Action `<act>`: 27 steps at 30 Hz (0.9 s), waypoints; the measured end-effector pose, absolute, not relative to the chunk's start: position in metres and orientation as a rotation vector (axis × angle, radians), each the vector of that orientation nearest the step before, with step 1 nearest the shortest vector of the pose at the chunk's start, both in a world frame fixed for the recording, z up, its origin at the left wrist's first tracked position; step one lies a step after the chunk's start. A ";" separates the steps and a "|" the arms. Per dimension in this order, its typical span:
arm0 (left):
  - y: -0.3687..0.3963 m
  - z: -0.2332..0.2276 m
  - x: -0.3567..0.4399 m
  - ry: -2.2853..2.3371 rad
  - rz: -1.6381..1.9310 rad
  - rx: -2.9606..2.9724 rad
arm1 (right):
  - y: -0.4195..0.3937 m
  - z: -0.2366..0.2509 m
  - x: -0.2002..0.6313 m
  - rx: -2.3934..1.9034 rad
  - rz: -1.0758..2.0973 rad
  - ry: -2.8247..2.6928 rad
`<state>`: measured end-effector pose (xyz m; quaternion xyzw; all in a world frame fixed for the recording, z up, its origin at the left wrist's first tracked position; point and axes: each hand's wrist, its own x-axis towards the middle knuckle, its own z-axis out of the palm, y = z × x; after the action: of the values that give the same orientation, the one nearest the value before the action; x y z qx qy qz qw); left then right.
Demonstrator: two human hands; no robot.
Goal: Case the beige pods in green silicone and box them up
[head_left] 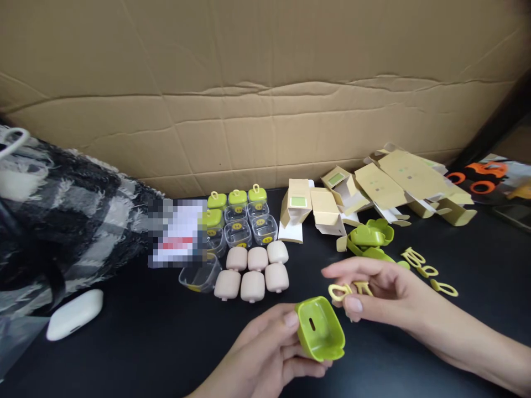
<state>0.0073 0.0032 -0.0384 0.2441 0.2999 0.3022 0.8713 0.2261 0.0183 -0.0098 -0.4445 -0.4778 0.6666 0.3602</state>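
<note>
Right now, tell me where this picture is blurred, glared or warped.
Head view: lighting even and soft, with no harsh shadows on the black table; a pixelated patch hides something beside the clear jars; the left hand, its green lid and the right hand are sharp; the cardboard wall bows slightly near the edges.

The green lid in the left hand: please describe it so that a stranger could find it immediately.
On the black table, below the rows of small clear boxes and beige blocks, the left hand holds a green lid. It is turned hollow side up, showing a slot. The other green lids lie untouched further back on the right.
</note>
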 end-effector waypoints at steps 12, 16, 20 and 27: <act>0.000 -0.031 0.011 0.706 0.645 0.566 | 0.009 -0.008 0.227 -1.152 1.421 -1.542; 0.000 -0.031 0.011 0.711 0.633 0.585 | 0.006 -0.011 0.225 -0.925 0.807 -2.121; 0.000 -0.030 0.013 0.717 0.645 0.596 | 0.005 -0.007 0.224 -0.807 0.503 -2.365; -0.001 -0.030 0.015 0.674 0.634 0.676 | 0.002 0.000 0.222 -0.821 0.190 -2.545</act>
<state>0.0146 -0.0007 -0.0302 0.3200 0.3188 0.2999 0.8402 0.2217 0.0024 0.0000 -0.2980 -0.9242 0.0690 0.2286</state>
